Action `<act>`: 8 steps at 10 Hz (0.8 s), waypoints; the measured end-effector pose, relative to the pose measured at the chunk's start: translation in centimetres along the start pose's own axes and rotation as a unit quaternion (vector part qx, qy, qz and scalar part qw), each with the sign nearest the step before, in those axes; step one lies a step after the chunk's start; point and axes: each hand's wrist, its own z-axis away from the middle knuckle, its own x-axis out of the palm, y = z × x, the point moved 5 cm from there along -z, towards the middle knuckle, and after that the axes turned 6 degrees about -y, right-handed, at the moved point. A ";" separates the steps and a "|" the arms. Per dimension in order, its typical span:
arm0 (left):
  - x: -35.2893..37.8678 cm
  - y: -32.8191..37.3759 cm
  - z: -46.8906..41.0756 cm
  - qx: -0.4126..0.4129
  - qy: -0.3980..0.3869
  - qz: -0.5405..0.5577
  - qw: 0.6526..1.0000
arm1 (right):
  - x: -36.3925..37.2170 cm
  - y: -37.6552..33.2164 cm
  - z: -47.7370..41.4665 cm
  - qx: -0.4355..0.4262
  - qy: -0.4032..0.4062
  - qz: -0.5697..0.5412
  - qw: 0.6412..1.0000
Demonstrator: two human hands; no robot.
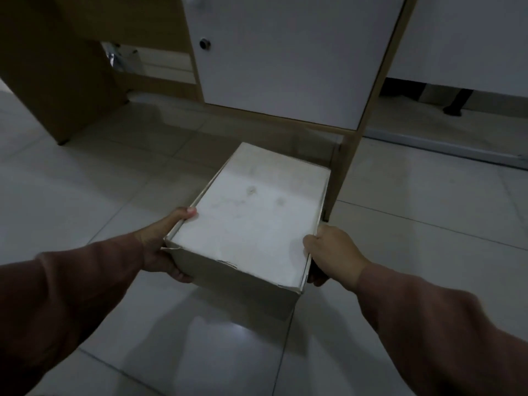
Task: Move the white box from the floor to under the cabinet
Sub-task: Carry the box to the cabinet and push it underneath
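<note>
White cardboard, a little scuffed on its lid, is what both hands hold: the white box sits between the left hand and the right hand, each grip clamped on a near corner, thumb on the top edge and fingers curled under or along the side. It looks lifted clear of the tiled floor, judging by the shadow beneath the near end, though I cannot be sure the far end is off the tiles. Ahead of the grips, the box's far end points at the low gap under the cabinet, with the cabinet's wooden side panel just beyond the right grip. So the pick-up seems done; what is left is to push the box forward into the gap, set it down and let go.
</note>
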 end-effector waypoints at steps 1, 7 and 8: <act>-1.1 -0.3 -1.5 -0.016 0.015 0.008 1.000 | 1.0 0.3 -2.9 0.037 -0.007 -0.026 0.999; 0.1 -0.2 -8.5 -0.009 -0.002 0.007 1.000 | 1.2 3.7 -8.4 0.097 0.101 0.106 0.984; 1.4 -0.1 -8.4 0.008 -0.036 -0.055 0.998 | 1.3 4.5 -8.5 0.103 0.094 0.113 0.984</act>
